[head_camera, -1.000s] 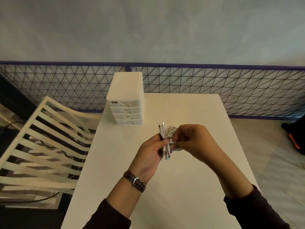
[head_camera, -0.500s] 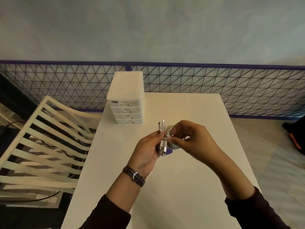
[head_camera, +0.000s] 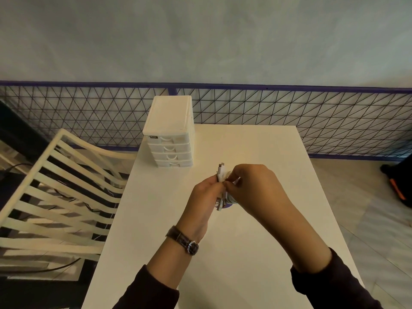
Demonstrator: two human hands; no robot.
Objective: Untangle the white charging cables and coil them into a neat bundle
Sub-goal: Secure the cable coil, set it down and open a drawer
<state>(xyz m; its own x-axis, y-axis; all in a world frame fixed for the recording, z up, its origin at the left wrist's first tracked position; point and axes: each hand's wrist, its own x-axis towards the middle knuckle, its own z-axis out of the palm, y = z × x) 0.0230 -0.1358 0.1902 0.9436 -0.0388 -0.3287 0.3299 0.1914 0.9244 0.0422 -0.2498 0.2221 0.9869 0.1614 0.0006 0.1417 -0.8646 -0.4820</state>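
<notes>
A small coiled bundle of white charging cables (head_camera: 223, 192) is held above the middle of the white table (head_camera: 256, 253). Plug ends stick out above it and below it. My left hand (head_camera: 204, 199), with a watch on the wrist, grips the bundle from the left. My right hand (head_camera: 252, 186) pinches the cables from the right, its fingers curled over the coil. Most of the coil is hidden between the two hands.
A white four-drawer mini organiser (head_camera: 170, 132) stands at the table's far left corner. A cream slatted chair (head_camera: 55, 192) sits to the left. A purple wire-mesh fence (head_camera: 312, 112) runs behind the table. A dark object (head_camera: 399, 181) lies on the floor far right.
My right hand's fingers have shifted slightly on the bundle, closing in over the coil. Both hands stay in about the same place above the table.
</notes>
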